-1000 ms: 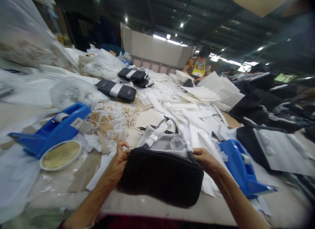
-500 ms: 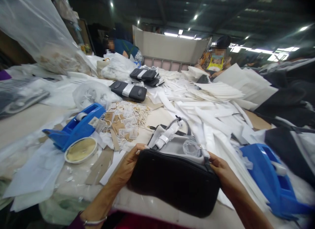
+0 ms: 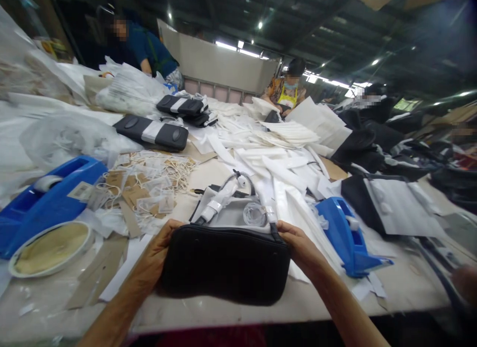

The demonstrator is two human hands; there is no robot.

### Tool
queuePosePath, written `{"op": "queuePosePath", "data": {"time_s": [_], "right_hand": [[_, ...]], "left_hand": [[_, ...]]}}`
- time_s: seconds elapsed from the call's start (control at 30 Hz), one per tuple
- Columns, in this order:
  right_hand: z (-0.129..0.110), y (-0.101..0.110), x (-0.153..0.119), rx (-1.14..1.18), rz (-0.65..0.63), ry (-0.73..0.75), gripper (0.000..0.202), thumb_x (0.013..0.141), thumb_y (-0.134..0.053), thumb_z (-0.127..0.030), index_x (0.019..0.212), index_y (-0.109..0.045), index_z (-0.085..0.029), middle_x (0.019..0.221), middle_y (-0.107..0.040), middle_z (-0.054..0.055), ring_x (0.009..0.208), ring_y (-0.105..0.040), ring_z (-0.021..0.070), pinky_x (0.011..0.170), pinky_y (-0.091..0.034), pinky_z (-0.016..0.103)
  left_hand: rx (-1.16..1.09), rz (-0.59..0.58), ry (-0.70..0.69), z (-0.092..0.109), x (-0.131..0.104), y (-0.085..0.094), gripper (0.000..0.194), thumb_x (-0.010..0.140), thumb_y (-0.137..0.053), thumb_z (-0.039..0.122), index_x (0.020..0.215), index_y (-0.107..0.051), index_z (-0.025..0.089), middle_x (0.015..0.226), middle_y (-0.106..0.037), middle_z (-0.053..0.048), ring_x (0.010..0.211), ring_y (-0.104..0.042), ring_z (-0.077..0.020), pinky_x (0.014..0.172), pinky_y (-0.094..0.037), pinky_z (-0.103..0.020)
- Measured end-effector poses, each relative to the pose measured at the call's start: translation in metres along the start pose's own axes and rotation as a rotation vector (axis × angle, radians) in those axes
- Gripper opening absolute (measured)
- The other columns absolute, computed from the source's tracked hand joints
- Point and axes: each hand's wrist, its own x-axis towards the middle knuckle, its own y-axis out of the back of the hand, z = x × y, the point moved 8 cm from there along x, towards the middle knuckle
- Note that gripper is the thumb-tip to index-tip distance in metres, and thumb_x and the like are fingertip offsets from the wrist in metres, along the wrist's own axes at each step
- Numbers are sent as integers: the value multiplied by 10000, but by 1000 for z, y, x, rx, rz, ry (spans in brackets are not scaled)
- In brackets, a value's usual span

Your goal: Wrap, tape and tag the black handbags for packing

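A black handbag (image 3: 225, 265) is between my two hands at the front of the table, its dark flat panel facing me. My left hand (image 3: 164, 245) grips its upper left corner, and my right hand (image 3: 294, 237) grips the upper right corner. The fingertips behind the bag are partly hidden. Behind the top edge show a pale grey lining, a handle wrapped in white foam (image 3: 219, 200) and a coil of clear strap (image 3: 255, 214). A heap of tags with strings (image 3: 149, 183) lies beyond my left hand.
Blue tape dispensers stand at left (image 3: 55, 198) and right (image 3: 346, 235). A round tub (image 3: 52, 247) of yellowish paste sits at front left. Wrapped black bags (image 3: 151, 133) and white foam sheets (image 3: 290, 130) cover the back. Co-workers (image 3: 156, 51) are across the table and at right.
My view has turned to the right, so the table's things appear further left. The handbag stays in both hands and now looks more level. More of the right side shows.
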Motion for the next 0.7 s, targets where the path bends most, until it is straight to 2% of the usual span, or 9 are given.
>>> {"op": "queuePosePath", "data": {"time_s": [0.13, 0.27, 0.37, 0.53, 0.63, 0.7], "right_hand": [[2, -5, -6, 116, 38, 31, 233, 833, -629, -409, 890, -673, -188, 865, -656, 23, 734, -546, 148, 690, -430, 253], [20, 2, -3, 272, 152, 11, 225, 771, -712, -399, 869, -681, -198, 813, -652, 5, 674, -536, 129, 665, -441, 240], [32, 7, 3, 342, 164, -18, 209, 724, -761, -362, 807, -682, -188, 756, -643, -4, 647, -531, 122, 661, -446, 235], [29, 6, -4, 280, 199, -11, 271, 704, -767, -419, 800, -681, -180, 742, -654, 7, 649, -547, 145, 667, -458, 264], [19, -3, -20, 207, 195, 49, 365, 780, -648, -545, 861, -679, -191, 829, -675, 34, 755, -586, 191, 740, -468, 307], [17, -12, -31, 175, 150, 94, 399, 777, -637, -565, 974, -655, -219, 926, -676, 37, 866, -596, 223, 816, -458, 334]], "left_hand": [[-9, 3, 1, 1, 0, -1, 204, 787, -677, 262, 920, -526, 227, 738, -587, 48, 570, -488, -77, 525, -411, -165], [-35, 26, 17, -2, -1, 1, 208, 768, -689, 256, 907, -536, 229, 725, -593, 52, 542, -476, -71, 503, -399, -161], [-44, 35, 18, -2, -1, 3, 214, 758, -696, 251, 899, -538, 225, 735, -604, 46, 545, -477, -73, 502, -402, -165], [-76, 29, 29, -2, -2, 1, 238, 754, -700, 249, 913, -524, 228, 728, -593, 55, 540, -477, -77, 487, -400, -166], [-80, 32, 48, -2, -3, 0, 254, 745, -708, 247, 911, -517, 227, 704, -575, 65, 525, -461, -71, 467, -382, -157], [-79, 31, 64, -2, -4, -2, 266, 747, -710, 266, 911, -503, 235, 699, -571, 74, 513, -456, -69, 463, -379, -156]]}}
